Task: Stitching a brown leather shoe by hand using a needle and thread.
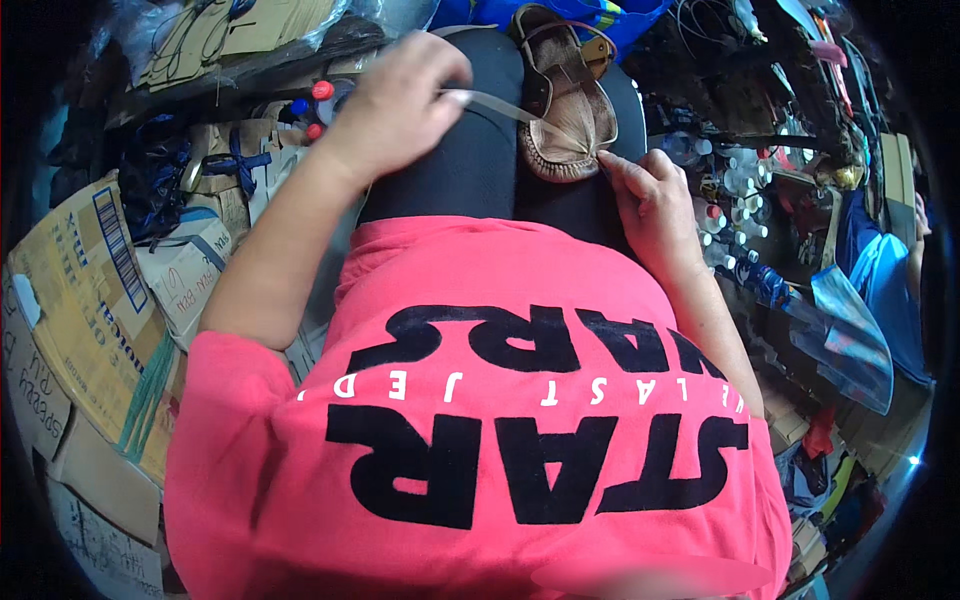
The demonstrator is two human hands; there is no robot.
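Note:
A brown leather moccasin-type shoe [572,108] lies across my dark-trousered thighs, its gathered, puckered toe nearest me. A pale thread or thin strip [492,103] stretches from inside the toe up to the left. My left hand [405,105] is raised beside the left thigh, closed on the far end of that strip. At the right of the toe, my right hand [650,190] pinches the shoe's stitched edge between thumb and finger. Anything small inside that pinch is hidden.
Cardboard boxes [90,310] crowd the left side. Bottles with red and blue caps [322,92] stand by my left forearm. Several plastic bottles [740,185] lie to the right, near a blue translucent sheet [850,330]. A blue bag [640,22] lies beyond the shoe.

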